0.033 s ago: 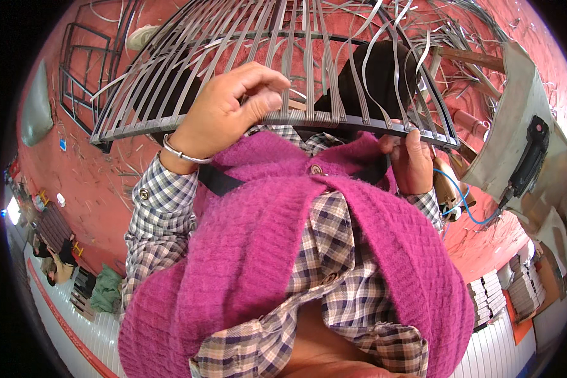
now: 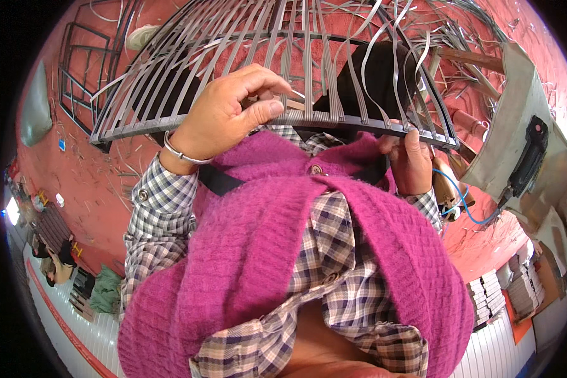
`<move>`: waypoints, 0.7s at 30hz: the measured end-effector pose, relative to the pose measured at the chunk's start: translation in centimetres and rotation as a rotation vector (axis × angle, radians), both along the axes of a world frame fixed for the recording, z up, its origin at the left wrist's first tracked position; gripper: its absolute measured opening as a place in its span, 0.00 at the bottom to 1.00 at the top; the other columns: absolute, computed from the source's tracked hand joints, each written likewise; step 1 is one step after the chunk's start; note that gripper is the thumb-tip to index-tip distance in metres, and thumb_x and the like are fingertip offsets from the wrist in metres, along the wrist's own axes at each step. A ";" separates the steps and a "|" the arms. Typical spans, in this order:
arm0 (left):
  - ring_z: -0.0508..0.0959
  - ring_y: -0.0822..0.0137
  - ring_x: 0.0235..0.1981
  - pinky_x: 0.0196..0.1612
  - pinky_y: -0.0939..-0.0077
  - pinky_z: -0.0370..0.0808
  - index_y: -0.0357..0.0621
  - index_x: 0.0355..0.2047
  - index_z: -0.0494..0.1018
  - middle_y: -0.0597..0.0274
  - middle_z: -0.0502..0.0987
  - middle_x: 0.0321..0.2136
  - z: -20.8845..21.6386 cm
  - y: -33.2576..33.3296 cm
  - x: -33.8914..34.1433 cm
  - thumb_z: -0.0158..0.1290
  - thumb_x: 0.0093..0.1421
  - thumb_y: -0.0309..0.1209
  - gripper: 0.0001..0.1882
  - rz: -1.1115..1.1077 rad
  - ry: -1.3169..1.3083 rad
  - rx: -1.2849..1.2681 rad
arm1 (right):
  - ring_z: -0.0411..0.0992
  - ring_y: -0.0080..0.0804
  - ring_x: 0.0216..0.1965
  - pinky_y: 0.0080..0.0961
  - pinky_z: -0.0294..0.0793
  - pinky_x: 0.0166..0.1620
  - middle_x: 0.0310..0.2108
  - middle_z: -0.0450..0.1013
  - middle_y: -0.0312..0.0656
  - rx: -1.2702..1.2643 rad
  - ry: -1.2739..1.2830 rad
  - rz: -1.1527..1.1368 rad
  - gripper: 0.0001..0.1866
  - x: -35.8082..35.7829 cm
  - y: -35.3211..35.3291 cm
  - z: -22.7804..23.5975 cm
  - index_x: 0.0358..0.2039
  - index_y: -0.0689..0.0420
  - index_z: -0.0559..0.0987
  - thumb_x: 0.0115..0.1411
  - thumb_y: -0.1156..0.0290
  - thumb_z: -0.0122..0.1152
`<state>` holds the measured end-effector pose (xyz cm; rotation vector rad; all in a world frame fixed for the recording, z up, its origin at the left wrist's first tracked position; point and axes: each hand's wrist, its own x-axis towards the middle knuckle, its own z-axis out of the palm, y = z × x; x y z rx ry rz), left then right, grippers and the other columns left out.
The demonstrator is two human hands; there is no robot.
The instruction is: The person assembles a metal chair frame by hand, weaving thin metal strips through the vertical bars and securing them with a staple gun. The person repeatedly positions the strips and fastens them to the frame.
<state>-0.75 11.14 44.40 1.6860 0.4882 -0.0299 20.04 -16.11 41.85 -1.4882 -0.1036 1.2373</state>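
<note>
Frame rail (image 2: 359, 121), running crosswise, grey strips (image 2: 307, 69) pointing away

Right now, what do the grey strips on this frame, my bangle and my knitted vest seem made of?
Grey strips: probably plastic, satin-finished; several curl loosely and bend smoothly.
Bangle: likely metal, smooth and silvery, judging by its pale sheen.
Knitted vest: matte, fuzzy yarn with visible ribbed stitches; wool or acrylic, I can't tell which.

One left hand (image 2: 227, 116), one right hand (image 2: 413, 165), one bracelet (image 2: 181, 153); one curved frame (image 2: 132, 130), its grey strips (image 2: 307, 63) too many to count; at right, one black tool (image 2: 528, 157), one blue cord (image 2: 483, 222); one purple vest (image 2: 246, 233).
</note>
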 end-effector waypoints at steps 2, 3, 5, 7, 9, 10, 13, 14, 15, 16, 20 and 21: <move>0.71 0.73 0.36 0.40 0.81 0.68 0.36 0.40 0.72 0.61 0.72 0.37 0.3 0.2 -0.4 0.50 0.60 0.32 0.12 -0.062 0.041 0.056 | 0.68 0.31 0.32 0.27 0.65 0.42 0.29 0.71 0.44 0.061 0.048 0.035 0.25 -0.1 0.3 0.2 0.45 0.70 0.69 0.68 0.56 0.39; 0.72 0.73 0.36 0.40 0.81 0.69 0.36 0.40 0.72 0.61 0.73 0.37 0.4 0.3 -0.4 0.49 0.61 0.32 0.12 -0.044 0.011 0.071 | 0.68 0.31 0.33 0.28 0.66 0.42 0.29 0.71 0.44 0.106 0.064 0.038 0.26 -0.1 0.4 0.4 0.45 0.71 0.69 0.68 0.56 0.39; 0.72 0.73 0.35 0.40 0.81 0.69 0.36 0.39 0.72 0.61 0.73 0.36 0.6 0.3 -0.4 0.48 0.62 0.32 0.12 -0.004 -0.027 0.101 | 0.68 0.32 0.33 0.29 0.66 0.42 0.29 0.71 0.45 0.070 0.049 -0.007 0.26 -0.1 0.7 0.4 0.45 0.71 0.69 0.67 0.55 0.41; 0.73 0.74 0.34 0.40 0.81 0.70 0.35 0.39 0.72 0.61 0.73 0.35 0.5 0.3 -0.3 0.46 0.64 0.32 0.12 0.073 -0.026 0.037 | 0.68 0.33 0.33 0.30 0.66 0.42 0.29 0.71 0.45 0.086 0.065 -0.038 0.26 0.2 1.0 0.2 0.45 0.71 0.69 0.67 0.55 0.41; 0.74 0.74 0.33 0.41 0.81 0.71 0.34 0.39 0.72 0.62 0.75 0.32 0.3 0.1 0.0 0.45 0.65 0.34 0.14 0.163 -0.050 -0.076 | 0.67 0.33 0.32 0.30 0.66 0.42 0.28 0.71 0.45 0.126 0.063 -0.032 0.26 0.6 1.2 0.0 0.46 0.71 0.68 0.67 0.55 0.41; 0.74 0.74 0.33 0.41 0.81 0.72 0.34 0.38 0.72 0.63 0.75 0.32 0.2 0.1 0.1 0.45 0.65 0.34 0.14 0.177 -0.044 -0.088 | 0.67 0.33 0.32 0.30 0.66 0.42 0.28 0.71 0.45 0.128 0.057 -0.027 0.26 0.8 1.2 -0.1 0.46 0.71 0.68 0.67 0.55 0.41; 0.74 0.74 0.33 0.39 0.81 0.72 0.35 0.37 0.73 0.63 0.75 0.31 0.4 0.1 0.7 0.47 0.64 0.35 0.14 0.200 -0.024 -0.076 | 0.67 0.32 0.31 0.29 0.65 0.41 0.27 0.71 0.45 0.164 0.037 0.006 0.26 1.2 1.2 -0.2 0.47 0.70 0.68 0.67 0.55 0.41; 0.75 0.73 0.32 0.38 0.81 0.72 0.35 0.37 0.73 0.63 0.75 0.31 0.5 0.1 0.9 0.48 0.63 0.35 0.13 0.197 -0.019 -0.042 | 0.67 0.32 0.31 0.29 0.65 0.41 0.27 0.71 0.44 0.157 0.038 -0.017 0.26 1.3 1.2 -0.3 0.47 0.70 0.69 0.67 0.55 0.41; 0.75 0.72 0.32 0.37 0.81 0.72 0.36 0.36 0.74 0.62 0.76 0.30 0.6 0.0 1.3 0.49 0.63 0.34 0.12 0.192 -0.034 -0.014 | 0.67 0.32 0.31 0.29 0.65 0.40 0.27 0.71 0.44 0.150 0.036 -0.041 0.26 1.3 1.2 -0.4 0.47 0.69 0.69 0.67 0.55 0.41; 0.75 0.71 0.32 0.36 0.80 0.72 0.36 0.36 0.74 0.61 0.76 0.30 0.7 -0.2 1.7 0.51 0.62 0.34 0.11 0.165 -0.094 0.129 | 0.66 0.32 0.31 0.28 0.65 0.40 0.27 0.71 0.44 0.142 0.032 -0.067 0.25 1.4 1.2 -0.5 0.47 0.69 0.69 0.67 0.55 0.41; 0.76 0.63 0.33 0.36 0.73 0.73 0.42 0.36 0.74 0.59 0.75 0.34 0.8 -2.4 3.6 0.58 0.53 0.38 0.15 0.124 -0.271 0.428 | 0.66 0.31 0.30 0.27 0.64 0.38 0.28 0.71 0.43 0.182 0.001 -0.083 0.24 1.5 1.1 -1.0 0.46 0.67 0.71 0.67 0.56 0.41; 0.76 0.64 0.34 0.36 0.72 0.72 0.46 0.35 0.74 0.63 0.75 0.34 0.8 -2.9 4.1 0.60 0.48 0.39 0.16 0.111 -0.262 0.534 | 0.66 0.30 0.30 0.27 0.64 0.37 0.28 0.71 0.43 0.169 -0.002 -0.098 0.24 1.7 1.1 -1.1 0.46 0.67 0.71 0.67 0.56 0.41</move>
